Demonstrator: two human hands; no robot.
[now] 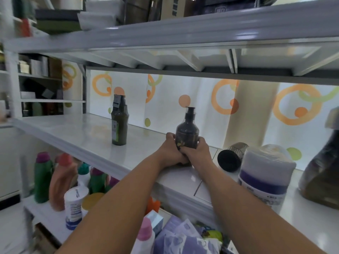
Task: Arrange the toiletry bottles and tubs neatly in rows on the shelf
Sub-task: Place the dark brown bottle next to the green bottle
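A dark pump bottle stands upright near the middle of the white shelf. My left hand and my right hand both wrap around its lower body. To the left, apart from it, a tall dark green bottle stands upright. At the right a dark tub lies on its side, its black base facing me. Beside that tub stands a large white and purple tub. A dark bottle leans at the far right edge.
The upper shelf hangs close overhead, loaded with boxes. On the lower shelf stand coloured bottles, a white and blue bottle and purple packets. A patterned backing with orange rings closes the back.
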